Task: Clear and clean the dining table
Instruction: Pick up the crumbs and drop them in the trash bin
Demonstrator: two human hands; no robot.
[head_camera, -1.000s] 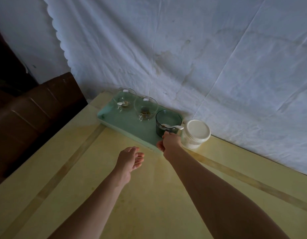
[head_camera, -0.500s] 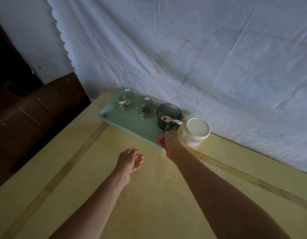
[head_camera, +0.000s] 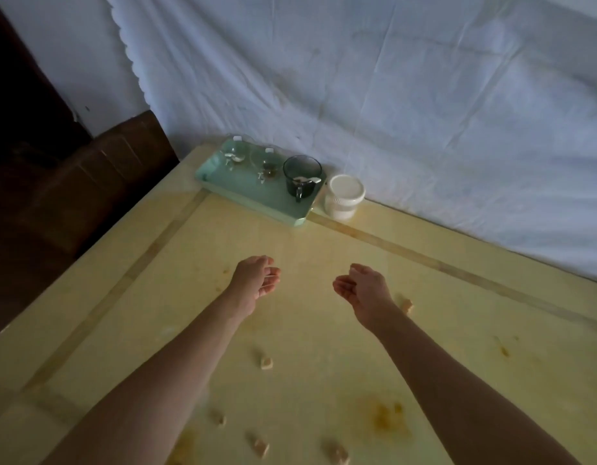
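Sheeting (head_camera: 391,78), white and creased, hangs behind the yellow bench (head_camera: 324,330). A green tray (head_camera: 243,196) sits at the bench's far left corner. The left hand (head_camera: 253,278) and right hand (head_camera: 362,286) hover apart over mid-bench, fingers (head_camera: 269,281) loosely curled, gripping nothing. A lidded white jar (head_camera: 344,196) stands just right of the tray, which carries a dark mug (head_camera: 302,174) and two glass bowls (head_camera: 267,164). An orange stain (head_camera: 386,414) and crumbs (head_camera: 266,362) lie near.
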